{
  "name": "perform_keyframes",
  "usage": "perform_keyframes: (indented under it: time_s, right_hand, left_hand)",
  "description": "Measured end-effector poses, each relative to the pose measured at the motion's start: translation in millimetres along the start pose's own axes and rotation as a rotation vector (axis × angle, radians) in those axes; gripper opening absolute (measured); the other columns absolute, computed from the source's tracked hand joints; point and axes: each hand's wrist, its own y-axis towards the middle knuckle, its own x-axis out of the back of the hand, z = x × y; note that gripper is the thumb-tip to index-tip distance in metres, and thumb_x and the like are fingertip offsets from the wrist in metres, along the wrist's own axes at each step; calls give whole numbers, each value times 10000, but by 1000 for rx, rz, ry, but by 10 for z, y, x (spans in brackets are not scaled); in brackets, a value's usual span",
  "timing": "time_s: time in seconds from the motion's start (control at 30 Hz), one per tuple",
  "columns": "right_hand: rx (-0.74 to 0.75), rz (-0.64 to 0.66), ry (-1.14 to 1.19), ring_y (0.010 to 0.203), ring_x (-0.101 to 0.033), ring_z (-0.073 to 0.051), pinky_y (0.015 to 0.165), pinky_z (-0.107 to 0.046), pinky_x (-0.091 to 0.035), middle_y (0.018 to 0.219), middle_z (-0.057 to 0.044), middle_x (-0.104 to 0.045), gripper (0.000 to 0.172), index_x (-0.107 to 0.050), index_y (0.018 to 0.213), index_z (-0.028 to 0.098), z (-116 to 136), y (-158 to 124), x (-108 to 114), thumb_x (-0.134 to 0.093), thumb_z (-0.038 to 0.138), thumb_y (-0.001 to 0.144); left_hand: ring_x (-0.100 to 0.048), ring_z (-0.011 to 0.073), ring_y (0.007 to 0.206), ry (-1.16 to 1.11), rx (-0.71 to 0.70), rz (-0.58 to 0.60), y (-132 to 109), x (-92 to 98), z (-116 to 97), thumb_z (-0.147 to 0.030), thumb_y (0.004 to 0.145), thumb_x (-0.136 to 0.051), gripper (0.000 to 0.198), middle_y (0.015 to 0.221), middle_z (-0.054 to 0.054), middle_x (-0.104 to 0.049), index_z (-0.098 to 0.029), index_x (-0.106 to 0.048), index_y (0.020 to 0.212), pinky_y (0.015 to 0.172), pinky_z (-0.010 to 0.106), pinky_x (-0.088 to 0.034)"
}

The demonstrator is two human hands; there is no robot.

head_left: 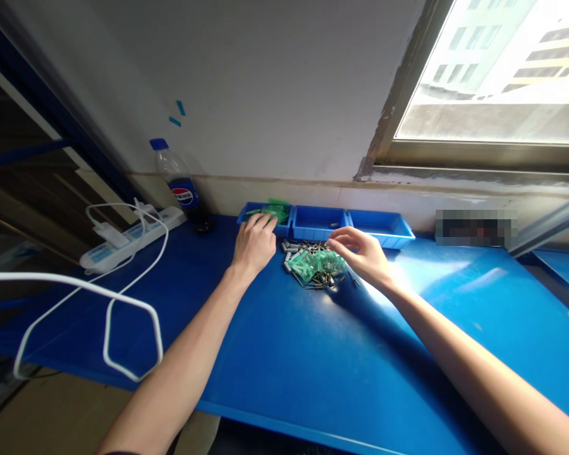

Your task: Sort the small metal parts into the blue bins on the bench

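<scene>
Left hand (256, 243): at left bin (284, 230), grip unclear
Right hand (361, 253): curled, grip unclear
Binned: green packets (279, 207)
Seemingly left: mixed pile (310, 262)

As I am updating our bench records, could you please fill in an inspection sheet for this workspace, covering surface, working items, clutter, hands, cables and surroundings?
Surface: blue tabletop, bright glare towards the right.
Working items: heap of small metal parts with green plastic on it; left bin with more green plastic, middle bin with a small piece, right bin.
Clutter: bottle and power strip, back left; pixelated object by the wall, unidentifiable.
Hands: left hand at the left bin, grip unclear; right hand at the heap's right side, fingers bent, hold unclear.
Cables: white cable looping across the view's left side.
Surroundings: pale wall; window at right.
</scene>
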Motion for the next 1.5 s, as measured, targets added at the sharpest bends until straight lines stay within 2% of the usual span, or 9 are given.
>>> perform_keyframes:
  time_s: [0.1, 0.2, 0.37, 0.57, 0.87, 1.0, 1.23, 1.37, 1.5]
  right_hand:
    - [228, 221, -295, 1128, -709, -329, 1015, -508, -547, 1167, -85, -789, 276, -766, 1085, 250, 17, 7, 93, -790, 372, 838]
    - [296, 377, -389, 1198, -681, -340, 1045, -506, -543, 1258, -83, -766, 400, -769, 1194, 262, 27, 5, 133, -803, 284, 796]
    - [327, 412, -453, 1107, -736, -320, 995, -458, -581, 1181, -84, -798, 348, -796, 1156, 242, 36, 4, 128, -742, 190, 817]
    - [327, 417, -519, 1054, -773, -303, 949, -411, -605, 1174, -102, -805, 359, -795, 1185, 185, 98, 16, 172, -670, 114, 856]
    - [400, 333, -491, 1034, -786, -275, 932, -378, -608, 1149, -97, -816, 304, -827, 1166, 219, 49, 74, 194, -622, 143, 956]
    - [392, 187, -470, 951, -770, -257, 868, -381, -607, 1052, -105, -813, 250, -832, 1149, 232, 100, 79, 207, -650, 232, 978]
    - [156, -112, -82, 894, -790, -259, 863, -420, -634, 963, -76, -820, 256, -811, 1060, 212, 170, 72, 198, -790, 394, 881]
    - [-32, -124, 261, 848, -790, -267, 821, -422, -643, 911, -95, -815, 400, -775, 1007, 172, 209, 77, 169, -892, 461, 756]
    - [-129, -86, 447, 807, -781, -248, 817, -417, -637, 874, -69, -812, 460, -723, 990, 194, 233, 68, 104, -941, 460, 685]
  left_hand:
    - [-524, 362, 1406, -20, -25, -87, -6, 31, -61, -96, 955, -482, 471, 1443, 160, -664, -130, -705, 1368, 1109, 555, -509]
    - [-578, 307, 1323, -139, -117, -133, -19, 73, -130, -82, 958, -487, 418, 1342, 136, -716, -155, -756, 1269, 1118, 502, -523]
    - [-651, 271, 1182, -325, -362, 30, -80, 50, -230, -89, 963, -542, 295, 1200, 120, -763, -147, -791, 1111, 1047, 454, -579]
    - [-662, 271, 1177, -367, -336, 57, -138, -11, -331, -87, 968, -556, 292, 1210, 116, -761, -156, -778, 1145, 1028, 465, -590]
    - [-653, 257, 1177, -446, -272, 82, -152, -6, -445, -158, 1002, -544, 343, 1242, 105, -759, -152, -729, 1290, 1074, 441, -561]
    - [-644, 260, 1224, -533, -185, 47, -137, 35, -487, -230, 1013, -562, 368, 1286, 104, -750, -159, -700, 1346, 1117, 453, -533]
    - [-726, 222, 1130, -854, 21, 98, -133, 46, -542, -319, 987, -636, 359, 1239, 75, -775, -202, -725, 1315, 953, 334, -603]
    - [-759, 241, 1070, -1100, 193, 126, -125, -10, -583, -394, 903, -749, 401, 1137, 97, -799, -178, -735, 1241, 932, 342, -620]
    - [-779, 234, 847, -1301, 329, 179, -99, 19, -605, -476, 802, -841, 401, 929, 83, -810, -154, -754, 1024, 806, 344, -639]
